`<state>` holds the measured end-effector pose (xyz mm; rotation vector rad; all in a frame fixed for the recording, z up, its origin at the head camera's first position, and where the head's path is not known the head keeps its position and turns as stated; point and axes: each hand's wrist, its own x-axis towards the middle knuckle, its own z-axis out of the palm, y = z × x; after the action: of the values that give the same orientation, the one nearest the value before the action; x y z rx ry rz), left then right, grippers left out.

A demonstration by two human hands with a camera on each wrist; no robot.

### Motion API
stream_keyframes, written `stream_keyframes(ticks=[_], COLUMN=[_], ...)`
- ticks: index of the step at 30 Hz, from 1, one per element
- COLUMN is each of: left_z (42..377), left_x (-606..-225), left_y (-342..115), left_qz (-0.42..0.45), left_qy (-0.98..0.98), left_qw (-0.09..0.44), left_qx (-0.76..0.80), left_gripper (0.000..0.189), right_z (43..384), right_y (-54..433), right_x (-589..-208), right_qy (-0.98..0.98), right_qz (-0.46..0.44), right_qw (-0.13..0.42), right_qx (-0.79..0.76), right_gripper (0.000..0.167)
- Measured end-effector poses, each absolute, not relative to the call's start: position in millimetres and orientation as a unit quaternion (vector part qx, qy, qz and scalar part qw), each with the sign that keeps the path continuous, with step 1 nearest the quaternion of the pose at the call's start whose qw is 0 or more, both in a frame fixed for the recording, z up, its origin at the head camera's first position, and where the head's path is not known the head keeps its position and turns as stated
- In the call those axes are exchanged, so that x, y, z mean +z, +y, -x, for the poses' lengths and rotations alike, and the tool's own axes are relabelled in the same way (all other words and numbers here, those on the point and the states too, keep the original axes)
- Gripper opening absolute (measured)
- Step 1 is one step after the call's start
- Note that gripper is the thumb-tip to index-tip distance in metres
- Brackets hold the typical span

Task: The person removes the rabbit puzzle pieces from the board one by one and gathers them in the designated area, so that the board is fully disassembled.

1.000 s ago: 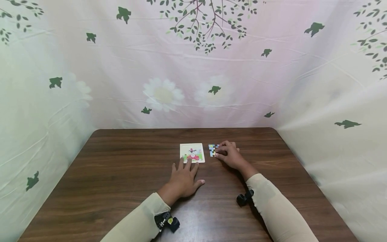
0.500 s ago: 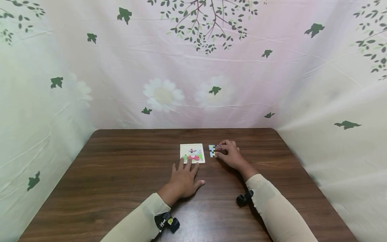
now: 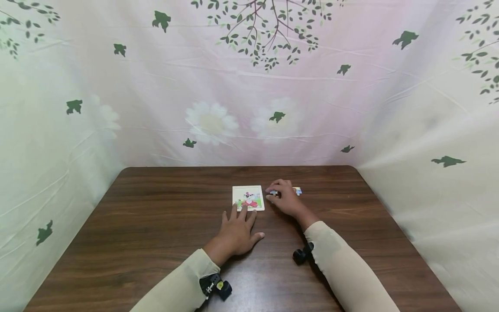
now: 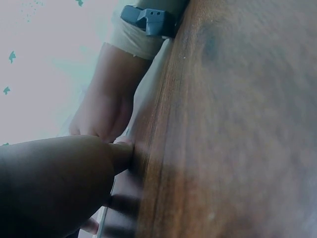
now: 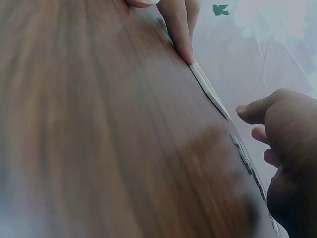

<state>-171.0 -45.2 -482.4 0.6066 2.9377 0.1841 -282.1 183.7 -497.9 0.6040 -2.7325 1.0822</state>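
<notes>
A white-framed cartoon picture board (image 3: 248,189) lies flat near the back of the table. My left hand (image 3: 235,234) is spread palm down in front of it, fingertips resting on its near edge. In the right wrist view those fingers (image 5: 176,25) press beside the thin edge of the board (image 5: 210,94). My right hand (image 3: 287,200) hovers over blue jigsaw pieces (image 3: 274,192) just right of the board, thumb and fingers apart. From the right wrist, the pieces (image 5: 241,152) lie flat below the thumb, with nothing visible between the fingers. The hand partly hides them.
More jigsaw pieces (image 3: 298,190) show beyond the right hand's far side. The brown wooden table (image 3: 156,242) ends at a printed fabric backdrop (image 3: 241,86) behind and along both sides. Each wrist carries a small black camera.
My right hand has moved left towards the board, uncovering pieces on its right and covering those nearest the board. The left hand and the board have stayed put.
</notes>
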Motion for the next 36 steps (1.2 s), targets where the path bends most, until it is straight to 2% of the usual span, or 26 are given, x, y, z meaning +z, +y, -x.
stream_keyframes(ticks=[22, 36], left_z=[170.1, 170.3], left_x=[-484.7, -487.2], left_y=[-42.3, -42.3], left_qz=[-0.202, -0.203], left_qy=[0.976, 0.976], left_qw=[0.064, 0.061], left_qx=[0.056, 0.056], left_gripper=[0.083, 0.082], right_z=[291.4, 287.6], right_y=[144.1, 139.2], right_x=[-496.2, -496.3], right_qy=[-0.906, -0.921], right_qz=[-0.244, -0.220], right_qw=[0.026, 0.001], right_qx=[0.344, 0.323], right_gripper=[0.020, 0.016])
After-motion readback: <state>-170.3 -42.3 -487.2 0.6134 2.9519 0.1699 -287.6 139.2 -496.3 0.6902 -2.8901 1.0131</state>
